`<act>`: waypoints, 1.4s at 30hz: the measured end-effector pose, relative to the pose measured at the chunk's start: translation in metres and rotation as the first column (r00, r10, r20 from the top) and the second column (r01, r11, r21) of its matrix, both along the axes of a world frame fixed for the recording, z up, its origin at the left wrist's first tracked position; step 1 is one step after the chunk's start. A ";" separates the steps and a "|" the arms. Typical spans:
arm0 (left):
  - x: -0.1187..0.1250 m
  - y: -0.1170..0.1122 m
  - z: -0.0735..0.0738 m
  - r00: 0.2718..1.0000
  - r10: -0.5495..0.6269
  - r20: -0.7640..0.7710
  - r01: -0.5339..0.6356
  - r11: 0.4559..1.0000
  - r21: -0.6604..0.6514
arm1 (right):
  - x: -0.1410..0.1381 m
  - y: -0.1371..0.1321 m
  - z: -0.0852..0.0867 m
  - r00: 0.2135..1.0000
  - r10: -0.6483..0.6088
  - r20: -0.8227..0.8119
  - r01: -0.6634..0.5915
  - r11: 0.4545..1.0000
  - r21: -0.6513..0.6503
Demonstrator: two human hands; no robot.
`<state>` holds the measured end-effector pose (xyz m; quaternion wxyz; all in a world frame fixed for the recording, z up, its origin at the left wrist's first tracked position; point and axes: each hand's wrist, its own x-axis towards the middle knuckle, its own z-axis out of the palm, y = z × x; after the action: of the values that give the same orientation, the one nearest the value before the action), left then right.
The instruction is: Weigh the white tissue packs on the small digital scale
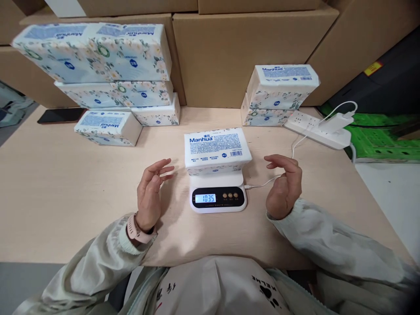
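Left grip [151,191]: open, fingers loosely bent, holding nothing, just beside the Manhua tissue pack [216,148] without touching.
Tissue pack: label up on the digital scale [218,199], slightly askew; hands off it should help a steady reading.
Right grip [285,186]: open and curved, empty, apart from the pack; best kept off the white cable [262,183], as a tug could shift the scale.
Left bench [49,197]: broad room out to the edge.
Far side: left tissue stack [131,57], cardboard box [216,61], right tissue stack [278,89].
Right edge: power strip [302,122] narrows the way.
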<state>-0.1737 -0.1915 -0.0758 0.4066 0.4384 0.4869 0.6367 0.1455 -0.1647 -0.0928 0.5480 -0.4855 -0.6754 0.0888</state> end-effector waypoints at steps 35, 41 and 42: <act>-0.089 0.111 -0.005 0.898 0.248 -0.365 -0.199 0.966 0.166 | -0.192 0.137 0.083 0.727 0.429 -0.536 -0.672 0.284 -0.684; -0.063 0.105 0.015 0.829 0.321 -0.458 -0.178 0.928 0.326 | -0.132 0.133 0.101 0.785 0.515 -0.343 -0.610 0.548 -0.572; -0.051 0.101 0.025 0.836 0.303 -0.458 -0.155 0.930 0.332 | -0.108 0.133 0.107 0.848 0.461 -0.261 -0.528 0.704 -0.474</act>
<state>-0.2250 -0.0900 -0.0504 0.1195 0.5799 0.5295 0.6075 0.0370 -0.0321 0.0139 0.3886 -0.4114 -0.6942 0.4447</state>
